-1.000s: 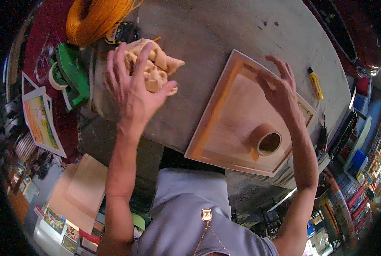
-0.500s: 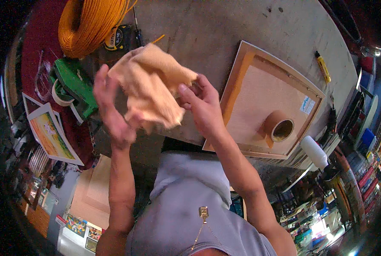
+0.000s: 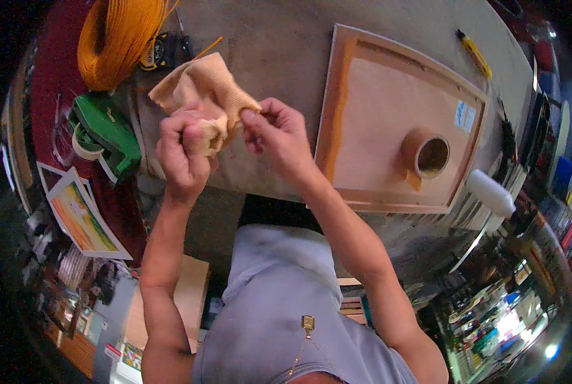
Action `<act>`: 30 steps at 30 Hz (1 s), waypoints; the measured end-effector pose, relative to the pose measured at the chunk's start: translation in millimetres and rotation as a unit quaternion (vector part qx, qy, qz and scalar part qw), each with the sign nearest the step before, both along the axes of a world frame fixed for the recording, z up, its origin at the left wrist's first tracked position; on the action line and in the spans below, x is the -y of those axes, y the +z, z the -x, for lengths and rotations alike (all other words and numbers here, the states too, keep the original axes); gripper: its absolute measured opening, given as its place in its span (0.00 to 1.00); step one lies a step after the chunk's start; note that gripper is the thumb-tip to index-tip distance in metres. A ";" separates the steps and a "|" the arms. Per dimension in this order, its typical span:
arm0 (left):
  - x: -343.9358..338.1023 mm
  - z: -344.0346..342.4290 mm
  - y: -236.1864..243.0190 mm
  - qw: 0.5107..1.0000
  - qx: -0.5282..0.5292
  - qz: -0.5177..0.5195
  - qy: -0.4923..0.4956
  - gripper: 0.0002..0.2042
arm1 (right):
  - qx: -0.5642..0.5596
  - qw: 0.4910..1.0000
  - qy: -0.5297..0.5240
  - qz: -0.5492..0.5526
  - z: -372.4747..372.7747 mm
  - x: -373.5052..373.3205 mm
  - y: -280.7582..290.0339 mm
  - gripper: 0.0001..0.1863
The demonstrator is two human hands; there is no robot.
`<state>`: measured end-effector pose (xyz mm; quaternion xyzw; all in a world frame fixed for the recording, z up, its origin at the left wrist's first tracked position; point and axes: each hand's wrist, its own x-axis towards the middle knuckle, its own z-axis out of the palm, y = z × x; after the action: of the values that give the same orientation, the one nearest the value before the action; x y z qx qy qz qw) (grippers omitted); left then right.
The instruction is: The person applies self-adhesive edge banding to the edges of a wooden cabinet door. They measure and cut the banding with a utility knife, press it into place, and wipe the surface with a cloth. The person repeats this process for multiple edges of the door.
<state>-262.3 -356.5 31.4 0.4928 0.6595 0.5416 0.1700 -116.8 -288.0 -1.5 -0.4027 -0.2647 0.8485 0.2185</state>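
Note:
A crumpled peach-coloured knit cloth is held up over the near left part of the table. My left hand is closed around its lower part, with the fingers curled into a fist. At the cloth's right edge, my right hand pinches the fabric between thumb and fingers. To the right lies a framed wooden panel, back side up, with a brown strip along its left edge. A roll of brown tape stands on this panel, its loose end hanging down.
A coil of orange cord and a tape measure lie at the far left. Nearer is a green tape dispenser, with a colourful picture print below it. A yellow cutter and a white bottle are at the right.
My left hand has gone from spread fingers beside the cloth to a closed grip on it. The cloth is more bunched. My right hand still pinches its edge.

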 end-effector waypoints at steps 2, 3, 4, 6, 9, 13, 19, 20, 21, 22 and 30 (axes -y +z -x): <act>-1.7 -13.8 6.8 0.997 -0.006 0.071 0.017 0.08 | -0.065 0.994 -0.051 -0.065 12.7 29.7 4.3 0.10; -1.6 -21.5 11.1 0.994 -0.009 0.107 0.026 0.09 | -0.096 0.988 -0.075 -0.098 17.8 42.4 5.6 0.10; -1.5 -28.6 19.2 0.985 -0.025 0.168 0.005 0.07 | -0.119 0.986 -0.100 -0.056 18.6 49.3 8.3 0.10; 9.6 -36.2 23.4 0.995 -0.053 0.085 -0.026 0.07 | -0.165 0.975 -0.147 0.026 15.8 59.4 16.2 0.10; 34.9 -32.5 31.0 0.992 -0.083 0.081 -0.056 0.12 | -0.205 0.972 -0.089 0.077 -5.3 65.2 25.6 0.11; 53.0 3.6 53.9 0.989 -0.081 0.120 -0.042 0.09 | 0.032 0.984 -0.060 -0.166 -20.4 76.1 17.5 0.16; 70.3 53.2 105.3 1.000 -0.004 0.013 -0.008 0.09 | 0.128 0.931 -0.084 -0.331 -21.5 88.2 35.7 0.10; 71.7 56.9 113.2 0.999 0.037 -0.007 -0.005 0.09 | 0.120 0.935 -0.101 -0.320 -15.3 92.0 29.2 0.09; 72.5 56.5 120.2 0.999 0.029 0.002 0.035 0.10 | 0.112 0.937 -0.118 -0.308 -9.5 94.0 24.6 0.08; 72.7 55.4 123.7 0.997 0.025 0.011 0.073 0.10 | 0.126 0.928 -0.104 -0.335 -3.5 94.9 21.5 0.07; 2.4 -7.1 17.3 0.967 0.178 0.149 -0.108 0.08 | 0.207 0.917 -0.115 -0.320 -2.1 87.5 10.1 0.09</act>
<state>-255.2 -358.9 48.7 0.4260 0.6344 0.4946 0.4140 -114.7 -375.5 8.5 -0.5059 -0.5131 0.5851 0.3720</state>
